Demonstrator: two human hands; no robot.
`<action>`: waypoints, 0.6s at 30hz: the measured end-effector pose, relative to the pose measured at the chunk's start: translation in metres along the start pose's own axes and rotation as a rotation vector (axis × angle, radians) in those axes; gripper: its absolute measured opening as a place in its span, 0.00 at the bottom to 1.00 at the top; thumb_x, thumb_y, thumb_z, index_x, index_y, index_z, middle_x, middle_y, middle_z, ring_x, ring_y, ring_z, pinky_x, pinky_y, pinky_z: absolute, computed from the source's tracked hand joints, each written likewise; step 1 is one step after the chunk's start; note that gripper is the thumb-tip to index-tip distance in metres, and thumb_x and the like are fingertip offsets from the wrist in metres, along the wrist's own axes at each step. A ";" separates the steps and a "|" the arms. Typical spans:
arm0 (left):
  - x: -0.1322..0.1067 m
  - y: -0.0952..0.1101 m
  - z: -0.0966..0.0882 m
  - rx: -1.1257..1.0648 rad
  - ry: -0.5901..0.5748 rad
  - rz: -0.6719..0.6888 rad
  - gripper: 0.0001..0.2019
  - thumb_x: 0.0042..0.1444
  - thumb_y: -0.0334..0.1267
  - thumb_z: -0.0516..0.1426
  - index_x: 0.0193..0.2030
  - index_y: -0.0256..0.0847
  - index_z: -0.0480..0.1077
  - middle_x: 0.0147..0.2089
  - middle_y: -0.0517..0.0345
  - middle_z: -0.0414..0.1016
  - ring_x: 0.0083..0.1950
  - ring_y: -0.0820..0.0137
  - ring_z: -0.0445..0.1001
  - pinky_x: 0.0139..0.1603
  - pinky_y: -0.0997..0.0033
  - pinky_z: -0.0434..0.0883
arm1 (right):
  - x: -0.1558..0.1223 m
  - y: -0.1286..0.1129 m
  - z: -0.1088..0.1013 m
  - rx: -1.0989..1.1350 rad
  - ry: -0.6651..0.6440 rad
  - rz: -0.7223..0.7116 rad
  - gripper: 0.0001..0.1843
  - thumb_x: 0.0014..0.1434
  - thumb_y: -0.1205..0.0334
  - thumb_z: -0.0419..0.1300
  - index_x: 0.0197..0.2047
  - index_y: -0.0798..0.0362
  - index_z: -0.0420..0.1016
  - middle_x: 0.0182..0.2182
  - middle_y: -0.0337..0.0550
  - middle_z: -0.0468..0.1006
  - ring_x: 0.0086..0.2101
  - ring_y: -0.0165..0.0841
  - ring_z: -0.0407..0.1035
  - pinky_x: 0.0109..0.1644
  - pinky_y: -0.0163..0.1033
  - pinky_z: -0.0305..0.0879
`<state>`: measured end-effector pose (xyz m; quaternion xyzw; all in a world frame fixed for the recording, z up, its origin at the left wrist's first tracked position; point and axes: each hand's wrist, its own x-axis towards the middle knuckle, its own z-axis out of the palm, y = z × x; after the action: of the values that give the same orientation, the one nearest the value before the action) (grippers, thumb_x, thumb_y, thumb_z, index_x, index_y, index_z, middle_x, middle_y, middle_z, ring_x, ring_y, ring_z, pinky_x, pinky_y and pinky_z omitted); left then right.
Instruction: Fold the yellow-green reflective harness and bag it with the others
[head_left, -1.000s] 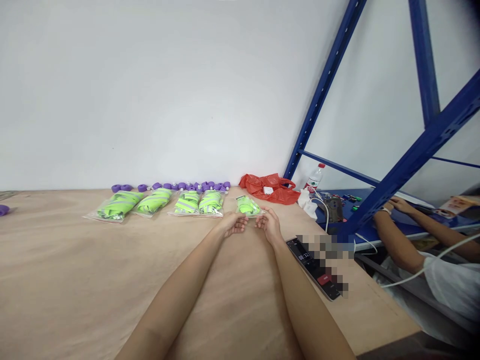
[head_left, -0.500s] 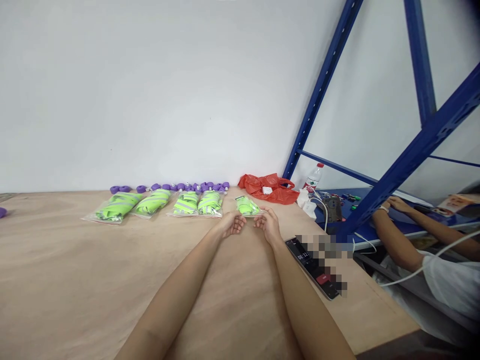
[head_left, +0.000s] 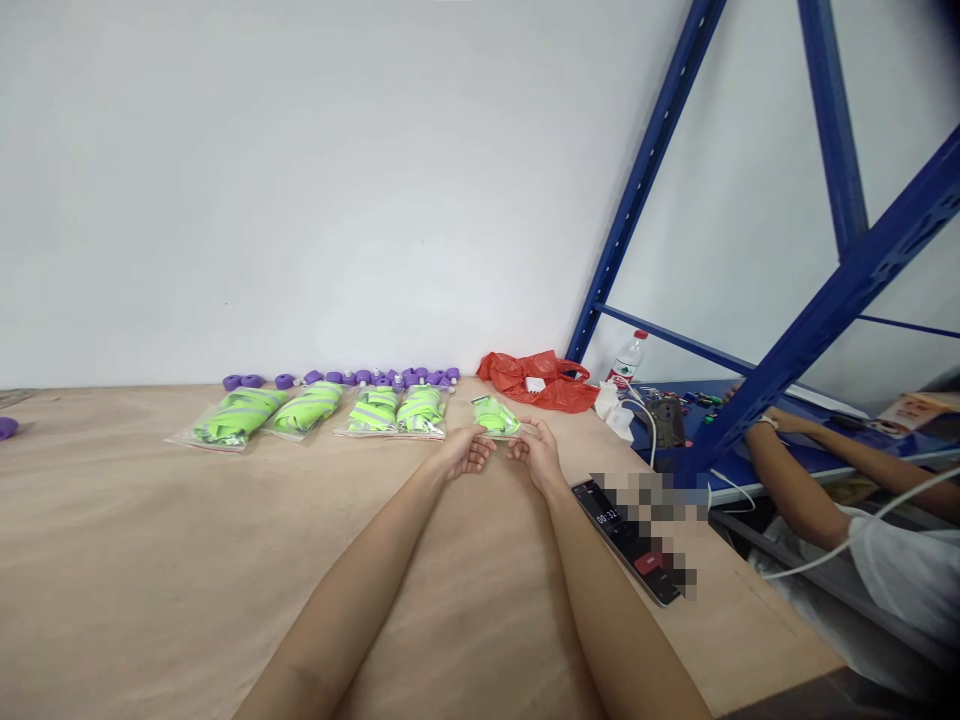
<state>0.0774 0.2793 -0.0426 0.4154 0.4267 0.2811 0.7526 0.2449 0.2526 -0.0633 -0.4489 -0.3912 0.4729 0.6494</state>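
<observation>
Both of my hands grip the near edge of a clear plastic bag (head_left: 493, 415) with a folded neon-green reflective strap or vest inside. My left hand (head_left: 466, 452) pinches its left corner, fingers curled. At the right corner, my right hand (head_left: 538, 450) holds the edge between thumb and fingers. To the left lie several similar bags of neon-green reflective material: one bag (head_left: 238, 415) farthest left, another bag (head_left: 307, 408) beside it, and more bags (head_left: 394, 410) close to my left hand.
Several purple rolls (head_left: 405, 377) line the wall. A red plastic bag (head_left: 536, 378) lies behind my right hand. A phone (head_left: 626, 540) showing a timer rests right of my forearm. Beyond the blue rack post (head_left: 637, 190), another person's arms (head_left: 795, 480) reach over a blue table with a bottle (head_left: 628, 358).
My hands stay on the same bag, with only a slight shift of the fingers. The other person's hand beyond the rack has moved a little.
</observation>
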 end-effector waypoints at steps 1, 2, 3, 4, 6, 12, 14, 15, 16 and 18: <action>0.000 0.000 0.001 0.000 0.009 0.012 0.16 0.60 0.42 0.54 0.27 0.34 0.72 0.20 0.63 0.67 0.17 0.80 0.62 0.20 0.80 0.60 | 0.000 0.000 0.000 -0.002 -0.001 -0.001 0.24 0.42 0.58 0.64 0.44 0.50 0.65 0.19 0.33 0.76 0.16 0.27 0.63 0.24 0.34 0.68; 0.000 -0.001 0.001 0.001 0.019 0.025 0.14 0.59 0.40 0.55 0.27 0.34 0.72 0.20 0.63 0.67 0.17 0.81 0.62 0.20 0.80 0.59 | 0.000 0.000 0.000 -0.005 0.000 -0.002 0.23 0.43 0.58 0.64 0.44 0.50 0.65 0.19 0.33 0.76 0.16 0.27 0.63 0.24 0.34 0.68; 0.000 -0.001 0.002 0.001 0.030 0.038 0.13 0.59 0.37 0.55 0.26 0.34 0.71 0.19 0.64 0.66 0.17 0.81 0.61 0.20 0.80 0.59 | -0.001 0.000 0.001 -0.009 0.000 -0.001 0.23 0.43 0.58 0.63 0.44 0.50 0.65 0.19 0.33 0.76 0.16 0.27 0.63 0.23 0.34 0.68; 0.000 -0.002 0.002 0.001 0.039 0.049 0.12 0.58 0.36 0.55 0.25 0.34 0.71 0.19 0.64 0.66 0.17 0.82 0.61 0.20 0.80 0.59 | -0.001 0.000 0.001 -0.014 0.000 0.002 0.23 0.44 0.58 0.63 0.44 0.51 0.65 0.19 0.33 0.76 0.15 0.27 0.62 0.23 0.34 0.68; 0.001 -0.002 0.002 0.003 0.054 0.064 0.12 0.58 0.34 0.55 0.24 0.34 0.70 0.19 0.64 0.66 0.16 0.82 0.60 0.20 0.80 0.58 | -0.001 0.000 0.002 -0.023 -0.002 0.006 0.23 0.44 0.58 0.63 0.44 0.51 0.65 0.18 0.33 0.76 0.15 0.27 0.62 0.22 0.34 0.67; 0.004 -0.004 0.002 0.012 0.049 0.066 0.15 0.60 0.39 0.54 0.25 0.33 0.72 0.19 0.61 0.68 0.16 0.80 0.62 0.19 0.78 0.59 | 0.000 0.000 0.002 -0.044 -0.013 -0.026 0.24 0.42 0.60 0.65 0.44 0.51 0.65 0.18 0.31 0.75 0.15 0.26 0.62 0.23 0.33 0.66; 0.004 -0.004 0.003 0.018 0.050 0.060 0.16 0.60 0.41 0.55 0.25 0.33 0.73 0.19 0.61 0.68 0.16 0.79 0.62 0.19 0.78 0.60 | 0.000 0.000 0.002 -0.045 -0.009 -0.035 0.25 0.41 0.60 0.66 0.44 0.51 0.65 0.18 0.31 0.75 0.15 0.26 0.62 0.23 0.33 0.66; 0.004 -0.004 0.003 0.020 0.054 0.063 0.15 0.59 0.41 0.56 0.25 0.33 0.73 0.18 0.61 0.68 0.16 0.79 0.62 0.19 0.78 0.60 | 0.000 0.000 0.002 -0.046 -0.008 -0.038 0.25 0.41 0.60 0.66 0.44 0.51 0.65 0.18 0.31 0.75 0.15 0.26 0.62 0.23 0.33 0.66; 0.004 -0.004 0.004 0.022 0.061 0.070 0.14 0.58 0.40 0.57 0.25 0.33 0.72 0.18 0.61 0.67 0.16 0.79 0.62 0.19 0.78 0.60 | 0.000 0.000 0.002 -0.047 -0.010 -0.039 0.24 0.42 0.60 0.66 0.43 0.51 0.65 0.18 0.31 0.75 0.15 0.25 0.62 0.23 0.33 0.67; 0.005 -0.005 0.006 0.025 0.081 0.088 0.12 0.57 0.37 0.58 0.24 0.34 0.71 0.17 0.63 0.66 0.16 0.80 0.61 0.19 0.78 0.59 | -0.001 0.000 0.003 -0.050 -0.016 -0.035 0.24 0.42 0.58 0.66 0.43 0.51 0.64 0.18 0.32 0.76 0.15 0.25 0.61 0.22 0.33 0.67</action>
<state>0.0849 0.2785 -0.0472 0.4316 0.4414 0.3251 0.7164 0.2417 0.2522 -0.0625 -0.4545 -0.4158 0.4552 0.6429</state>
